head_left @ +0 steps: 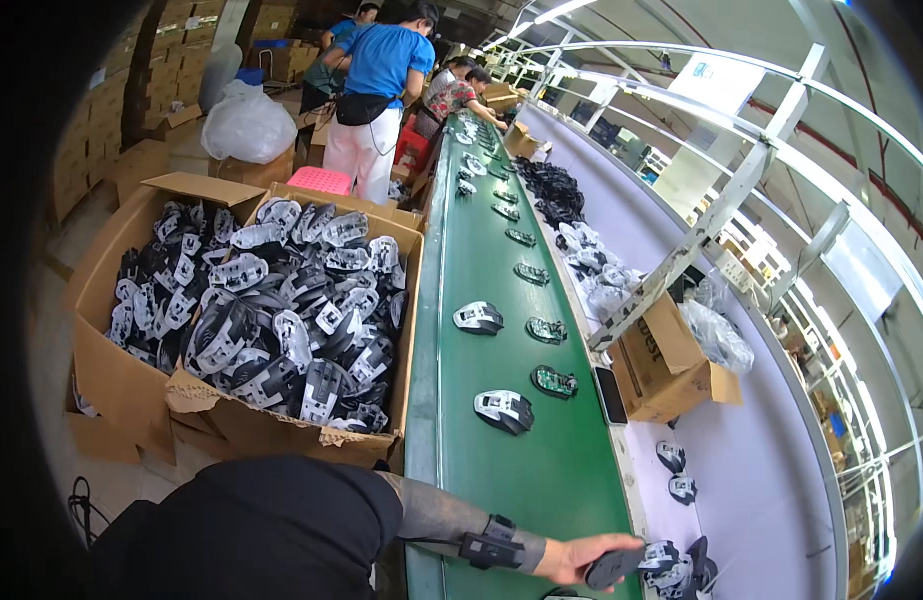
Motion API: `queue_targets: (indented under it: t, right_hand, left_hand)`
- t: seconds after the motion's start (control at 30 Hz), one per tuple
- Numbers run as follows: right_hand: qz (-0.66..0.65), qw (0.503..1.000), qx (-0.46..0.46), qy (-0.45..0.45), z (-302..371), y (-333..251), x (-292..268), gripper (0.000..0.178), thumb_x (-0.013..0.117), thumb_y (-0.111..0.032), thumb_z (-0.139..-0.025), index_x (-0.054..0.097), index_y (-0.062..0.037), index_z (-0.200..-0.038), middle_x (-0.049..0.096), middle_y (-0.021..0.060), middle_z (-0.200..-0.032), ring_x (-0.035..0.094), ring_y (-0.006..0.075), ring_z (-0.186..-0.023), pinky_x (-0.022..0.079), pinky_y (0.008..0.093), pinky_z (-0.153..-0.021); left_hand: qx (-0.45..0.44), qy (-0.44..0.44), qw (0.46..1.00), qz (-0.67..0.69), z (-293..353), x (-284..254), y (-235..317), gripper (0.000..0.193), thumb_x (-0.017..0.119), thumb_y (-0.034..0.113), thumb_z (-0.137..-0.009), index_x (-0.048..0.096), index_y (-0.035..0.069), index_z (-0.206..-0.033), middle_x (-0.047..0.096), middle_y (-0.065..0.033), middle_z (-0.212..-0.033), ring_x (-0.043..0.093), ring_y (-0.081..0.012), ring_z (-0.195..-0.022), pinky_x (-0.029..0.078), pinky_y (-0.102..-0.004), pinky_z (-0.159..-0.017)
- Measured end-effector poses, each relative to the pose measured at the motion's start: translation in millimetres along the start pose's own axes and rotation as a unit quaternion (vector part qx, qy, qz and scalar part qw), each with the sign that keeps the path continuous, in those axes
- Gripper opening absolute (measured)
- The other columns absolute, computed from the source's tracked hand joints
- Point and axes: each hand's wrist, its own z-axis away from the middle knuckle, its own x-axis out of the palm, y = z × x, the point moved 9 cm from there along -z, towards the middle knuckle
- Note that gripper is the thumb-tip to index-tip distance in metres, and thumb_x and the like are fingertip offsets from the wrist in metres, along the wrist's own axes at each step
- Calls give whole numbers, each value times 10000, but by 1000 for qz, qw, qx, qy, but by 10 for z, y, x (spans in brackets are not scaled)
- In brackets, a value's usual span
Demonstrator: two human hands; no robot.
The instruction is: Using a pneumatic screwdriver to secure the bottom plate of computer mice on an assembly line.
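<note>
My left hand [576,560] reaches from the lower left across the green conveyor belt [482,450], fingers closed around a dark oval mouse shell [614,568]. Just beyond the fingers, a small pile of mouse parts [667,570] in grey, white and black lies on the pale side table. On the belt, white-and-black mouse shells [504,411] sit in a left row. Black mouse bases with green circuit boards [554,381] form the row to their right. My right hand is out of view.
Two open cardboard boxes [410,300] full of mouse shells stand left of the belt. A smaller carton [662,360], a phone-like black slab [611,396] and metal framing [702,220] line the right side. Co-workers [382,70] are at the far end.
</note>
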Motion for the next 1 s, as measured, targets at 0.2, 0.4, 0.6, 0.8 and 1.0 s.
queue_targets:
  t: [0.2, 0.4, 0.6, 0.8, 1.0]
  right_hand:
    - [123, 966, -216, 74, 53, -202, -36, 206, 570, -184, -761, 528, -14, -869, 463, 67, -598, 469, 176, -503, 395, 243, -472]
    - [12, 991, -130, -8, 79, -159, 104, 266, 515, -239, -847, 571, 21, -837, 486, 64, -617, 459, 160, -507, 387, 268, -466]
    - [66, 913, -284, 286, 223, -323, -460, 337, 456, -276, -883, 615, 3, -778, 459, 53, -544, 422, 161, -471, 346, 299, -437]
    - [-106, 981, -103, -122, 46, -75, 183, 331, 487, -399, -908, 509, -72, -950, 451, 58, -656, 427, 179, -562, 368, 331, -549]
    - [-115, 979, -104, -133, 73, -118, 131, 334, 483, -390, -911, 520, -69, -994, 472, 77, -688, 444, 190, -580, 380, 340, -571]
  left_hand:
    - [7, 40, 999, -32, 438, 149, -395, 539, 602, 83, -761, 442, 100, -1275, 623, -109, -932, 639, -224, -749, 552, -385, -665]
    - [-35, 21, 998, -57, 490, 123, -605, 688, 606, 94, -754, 337, 125, -1387, 625, -157, -952, 639, -231, -776, 556, -370, -654]
    - [-62, -46, 988, -134, 381, 50, -737, 555, 592, 127, -799, 385, 78, -1312, 531, -112, -1089, 615, -186, -840, 561, -346, -691]
    - [-114, -34, 992, -47, 504, 94, -714, 617, 550, 119, -818, 294, 123, -1379, 490, -133, -1043, 578, -225, -878, 567, -366, -708]
    - [-158, -60, 983, -68, 585, 176, -875, 629, 517, 63, -830, 263, 110, -1404, 489, -155, -1108, 581, -251, -960, 559, -395, -763]
